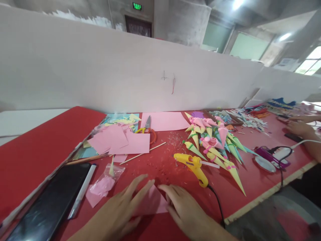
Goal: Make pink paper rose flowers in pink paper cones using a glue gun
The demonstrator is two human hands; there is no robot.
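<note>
A sheet of pink paper (155,205) lies on the red tabletop in front of me, one corner pointing away. My left hand (122,207) rests over its left side, fingers spread, covering part of it. At the right edge is my right hand (184,204), its fingers loosely bent and touching or very near the paper; nothing is visibly gripped. Just beyond the right hand lies a yellow hot glue gun (192,164) with a glue stick in its back. To the left, a small clear plastic bag (110,177) sits beside pink paper pieces.
Pink sheets (130,142), scissors (147,124) and a thin stick (142,153) lie beyond my hands. Decorated paper cones (215,140) pile up at right. A phone (50,201) and marker (82,192) lie left. Another person's hand (298,129) is at far right.
</note>
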